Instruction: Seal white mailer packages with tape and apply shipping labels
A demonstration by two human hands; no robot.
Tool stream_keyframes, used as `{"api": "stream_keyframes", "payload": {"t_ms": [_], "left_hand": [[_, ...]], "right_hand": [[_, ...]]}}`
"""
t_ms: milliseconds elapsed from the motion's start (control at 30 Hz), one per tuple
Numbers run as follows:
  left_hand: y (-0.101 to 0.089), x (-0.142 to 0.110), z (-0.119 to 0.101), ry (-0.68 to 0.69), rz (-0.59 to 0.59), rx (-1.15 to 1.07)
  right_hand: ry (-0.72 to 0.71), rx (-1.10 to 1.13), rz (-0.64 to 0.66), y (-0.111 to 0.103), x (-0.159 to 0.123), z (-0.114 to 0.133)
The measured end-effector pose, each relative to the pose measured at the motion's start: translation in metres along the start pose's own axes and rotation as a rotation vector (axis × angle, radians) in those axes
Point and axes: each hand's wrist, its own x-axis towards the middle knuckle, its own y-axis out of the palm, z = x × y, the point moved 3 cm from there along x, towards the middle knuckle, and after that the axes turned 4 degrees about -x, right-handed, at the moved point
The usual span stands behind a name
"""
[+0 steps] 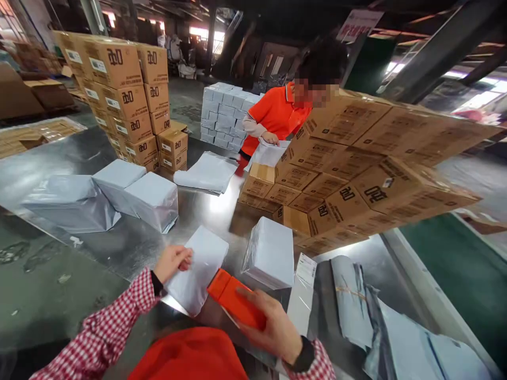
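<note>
My right hand (271,322) is wrapped round an orange-red, block-shaped object (237,300) with a line across its front part; its exact kind I cannot make out. Fingers curled, my left hand (173,266) is at the left edge of a white wrapped package (206,264) lying on the metal table. Whether anything is pinched in those fingers is hidden. The front end of the orange-red object is close to the package's lower right side. Right of it stands a taller white wrapped block (271,253), with a white strip bearing a printed label (306,272) beside it.
White wrapped packages (152,195) sit at left on the metal table (130,253); flat white bags (208,171) lie behind. Brown cartons are stacked at left (122,100) and right (336,174). Rolled grey-white bags (350,301) lie right. A co-worker in orange (269,116) handles a white sheet.
</note>
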Motion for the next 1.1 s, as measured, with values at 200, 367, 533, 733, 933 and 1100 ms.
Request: {"api": "stream_keyframes", "payload": {"t_ms": [200, 367, 533, 733, 933, 1100], "left_hand": [[-0.061, 0.070, 0.029, -0.010, -0.176, 0.420], [-0.043, 0.082, 0.066, 0.021, -0.082, 0.661], [-0.033, 0.082, 0.058, 0.055, -0.130, 0.843], [0.013, 0.088, 0.041, 0.034, -0.177, 0.921], [-0.024, 0.132, 0.040, 0.023, -0.005, 0.902], [-0.023, 0.180, 0.046, -0.012, 0.190, 0.852]], "right_hand": [[0.103, -0.114, 0.160, 0.004, 0.055, -0.021], [0.190, -0.181, 0.242, 0.031, 0.073, -0.028], [0.174, -0.178, 0.268, 0.032, 0.070, -0.031], [0.186, -0.137, 0.269, 0.033, 0.060, -0.030], [0.243, -0.165, 0.262, 0.010, -0.005, -0.028], [0.355, -0.112, 0.260, 0.014, 0.002, -0.022]]}}
